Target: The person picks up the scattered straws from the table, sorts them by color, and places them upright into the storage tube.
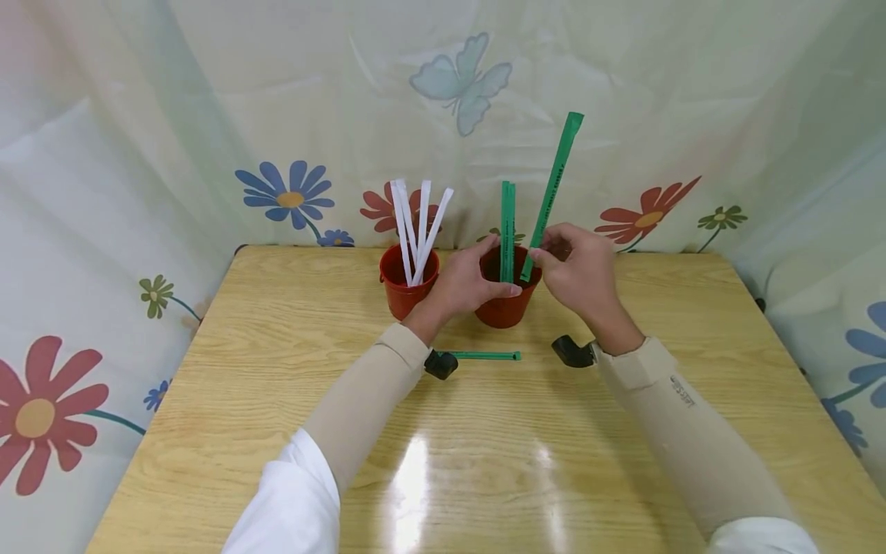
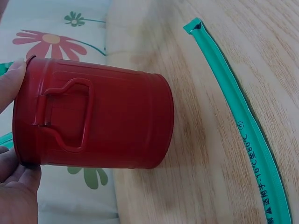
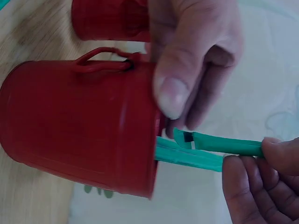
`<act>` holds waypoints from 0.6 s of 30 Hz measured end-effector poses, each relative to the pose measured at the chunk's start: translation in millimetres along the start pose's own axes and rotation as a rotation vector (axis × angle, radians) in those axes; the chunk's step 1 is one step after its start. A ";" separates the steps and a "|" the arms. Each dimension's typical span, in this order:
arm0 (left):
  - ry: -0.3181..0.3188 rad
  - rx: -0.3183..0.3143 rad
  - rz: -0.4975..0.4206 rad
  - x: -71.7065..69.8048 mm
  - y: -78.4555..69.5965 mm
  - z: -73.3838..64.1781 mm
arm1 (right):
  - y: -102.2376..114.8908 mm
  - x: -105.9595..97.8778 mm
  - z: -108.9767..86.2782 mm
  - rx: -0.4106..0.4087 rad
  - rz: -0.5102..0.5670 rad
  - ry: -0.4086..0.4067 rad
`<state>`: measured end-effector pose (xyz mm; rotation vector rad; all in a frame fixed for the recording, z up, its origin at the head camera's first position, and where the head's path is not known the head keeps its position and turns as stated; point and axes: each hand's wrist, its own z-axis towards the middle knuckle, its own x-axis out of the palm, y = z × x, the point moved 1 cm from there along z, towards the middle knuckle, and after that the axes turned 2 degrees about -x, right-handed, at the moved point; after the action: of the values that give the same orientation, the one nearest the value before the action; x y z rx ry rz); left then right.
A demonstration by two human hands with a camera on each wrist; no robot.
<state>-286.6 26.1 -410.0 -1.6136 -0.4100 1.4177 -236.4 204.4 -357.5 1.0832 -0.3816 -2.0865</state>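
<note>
My left hand [image 1: 467, 282] holds the rim of a red metal bucket [image 1: 502, 314], its thumb and fingers spread across the opening. Two or so green paper-wrapped straws [image 1: 507, 231] stand upright in that bucket. Between thumb and fingers, my right hand [image 1: 583, 268] pinches another green wrapped straw [image 1: 557, 174], tilted to the right. In the right wrist view the lower end of this straw [image 3: 224, 143] is just above the bucket's rim, beside the standing straws. One more green wrapped straw [image 2: 243, 112] lies on the table, partly hidden behind the left wrist in the head view.
A second red bucket [image 1: 400, 302] with several white wrapped straws [image 1: 415, 238] stands to the left, close to my left wrist. The wooden table [image 1: 291, 369] ends at a flowered curtain [image 1: 332, 100] behind the buckets. Black wrist mounts [image 1: 573, 352] stick out below my wrists.
</note>
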 end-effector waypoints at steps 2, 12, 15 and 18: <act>0.002 -0.003 0.000 0.2 0.3 0.1 | -3.0 2.8 0.9 0.044 0.001 0.024; 0.018 -0.014 0.017 -0.1 -0.9 -0.8 | -10.5 1.1 1.6 0.183 0.027 0.172; 0.017 -0.019 0.026 -0.5 -1.6 -1.1 | -12.2 0.2 1.8 0.224 0.065 0.203; 0.004 -0.012 0.039 -0.4 -2.7 -0.2 | -13.5 -1.7 -0.6 0.235 0.082 0.187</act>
<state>-285.7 27.1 -407.6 -1.6419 -0.3868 1.4438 -241.7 214.9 -364.4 1.3645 -0.5782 -1.8831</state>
